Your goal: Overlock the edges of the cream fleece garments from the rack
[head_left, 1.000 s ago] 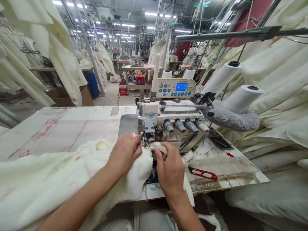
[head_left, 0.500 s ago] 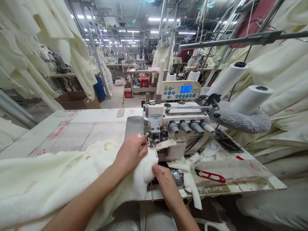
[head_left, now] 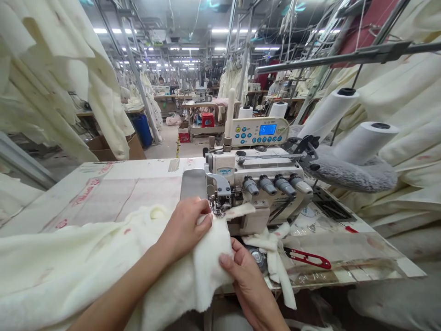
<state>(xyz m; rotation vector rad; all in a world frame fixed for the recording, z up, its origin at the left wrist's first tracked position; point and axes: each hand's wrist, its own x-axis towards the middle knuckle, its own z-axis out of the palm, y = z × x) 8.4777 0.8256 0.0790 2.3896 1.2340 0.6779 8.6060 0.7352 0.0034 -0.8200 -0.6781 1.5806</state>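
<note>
Cream fleece fabric (head_left: 86,257) lies across the table in front of a white overlock sewing machine (head_left: 255,184). My left hand (head_left: 184,227) presses flat on the fabric, fingertips right beside the presser foot (head_left: 217,207). My right hand (head_left: 243,273) grips the fabric's near edge below the needle, thumb on top and fingers curled under. A narrow strip of the fabric passes under the foot to the right. Trimmed fleece strips (head_left: 274,257) hang over the table's front edge beside the machine.
Red thread snips (head_left: 308,259) lie on the table right of the machine. Two white thread cones (head_left: 361,140) and a grey fleece piece (head_left: 354,168) stand at the right. Cream garments (head_left: 51,87) hang at both sides. More sewing stations fill the hall behind.
My right hand has slid back from beside the presser foot toward me and now holds the fabric's near edge. My left hand stays by the foot. The camera shifted slightly.
</note>
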